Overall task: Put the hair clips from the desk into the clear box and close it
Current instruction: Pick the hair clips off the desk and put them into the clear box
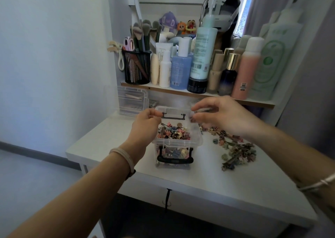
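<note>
The clear box (196,140) stands open in the middle of the white desk (235,187), with a black latch on its front and many small coloured hair clips (174,133) inside. Its clear lid (173,111), which carries a second black latch, is held tilted over the box's far edge. My left hand (145,123) pinches the lid's left end. My right hand (223,116) grips its right end. A loose pile of hair clips (237,150) lies on the desk to the right of the box, under and beyond my right wrist.
A shelf (163,89) just behind and above the box holds several bottles and a black mesh cup of brushes (136,67). A clear drawer unit (132,100) sits at the desk's back left. The wall is on the left, and the desk's front edge is near me.
</note>
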A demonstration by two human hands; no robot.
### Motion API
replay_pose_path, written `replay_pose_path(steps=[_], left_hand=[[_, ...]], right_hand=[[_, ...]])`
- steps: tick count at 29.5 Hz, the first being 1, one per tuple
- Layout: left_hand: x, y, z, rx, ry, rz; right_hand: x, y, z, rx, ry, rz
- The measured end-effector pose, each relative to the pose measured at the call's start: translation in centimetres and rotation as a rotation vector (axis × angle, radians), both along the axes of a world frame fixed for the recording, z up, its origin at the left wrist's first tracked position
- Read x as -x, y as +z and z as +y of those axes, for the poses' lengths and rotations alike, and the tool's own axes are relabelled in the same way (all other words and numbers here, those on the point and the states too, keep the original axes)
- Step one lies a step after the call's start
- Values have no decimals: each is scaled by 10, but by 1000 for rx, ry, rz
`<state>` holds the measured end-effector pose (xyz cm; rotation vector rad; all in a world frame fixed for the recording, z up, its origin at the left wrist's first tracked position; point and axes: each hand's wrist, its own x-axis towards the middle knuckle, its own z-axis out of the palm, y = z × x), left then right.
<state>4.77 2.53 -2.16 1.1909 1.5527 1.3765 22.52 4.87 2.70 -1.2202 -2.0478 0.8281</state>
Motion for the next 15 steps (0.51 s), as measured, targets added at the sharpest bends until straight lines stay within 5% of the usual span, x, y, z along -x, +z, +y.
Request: replay_pose_path(steps=[3, 8, 15], left_hand=[[0, 0, 0, 0, -3, 4], [-2, 0, 0, 3, 8, -6], [-9, 1, -2, 2, 2, 8]], right_hand=[[-13, -4, 5, -77, -13, -138], [-45, -21, -2, 69, 123, -977], [-43, -43, -2, 19, 146, -1015]])
